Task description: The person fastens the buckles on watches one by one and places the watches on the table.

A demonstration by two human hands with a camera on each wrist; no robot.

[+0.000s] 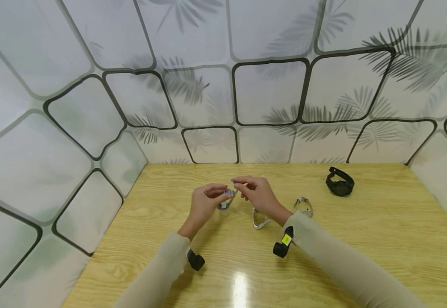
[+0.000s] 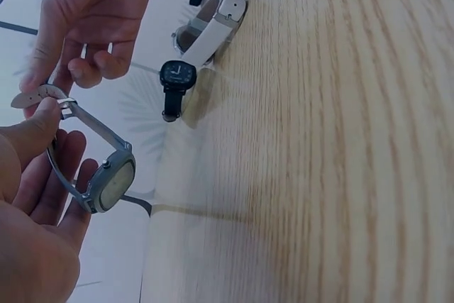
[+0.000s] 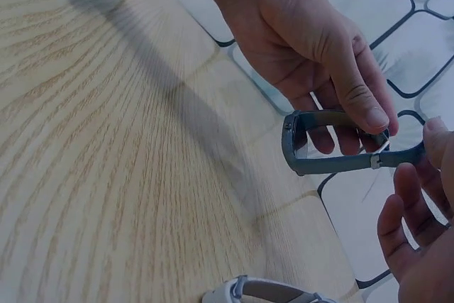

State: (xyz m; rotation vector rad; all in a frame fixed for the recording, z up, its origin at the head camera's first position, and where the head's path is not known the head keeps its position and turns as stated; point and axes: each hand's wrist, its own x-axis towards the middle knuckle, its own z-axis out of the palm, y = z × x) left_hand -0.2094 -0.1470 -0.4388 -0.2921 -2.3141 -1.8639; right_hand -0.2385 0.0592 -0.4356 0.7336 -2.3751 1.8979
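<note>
A grey wristwatch [image 2: 115,184] with a closed strap loop is held above the table by both hands. My left hand [image 1: 203,204] pinches the strap near its buckle between thumb and fingers, with the case hanging beyond the fingers in the left wrist view. My right hand [image 1: 259,194] pinches the strap's pale free end [image 2: 32,97], which passes through the buckle side. In the right wrist view the strap's keeper [image 3: 376,161] shows between the two hands. A white-strapped watch [image 1: 259,226] lies on the table just below my right hand.
Another light-strapped watch [image 1: 309,212] stands on the wooden table [image 1: 381,239] beside my right wrist. Farther right and back lies a black watch [image 1: 340,188]. Patterned panels [image 1: 271,94] rise behind and at both sides of the table.
</note>
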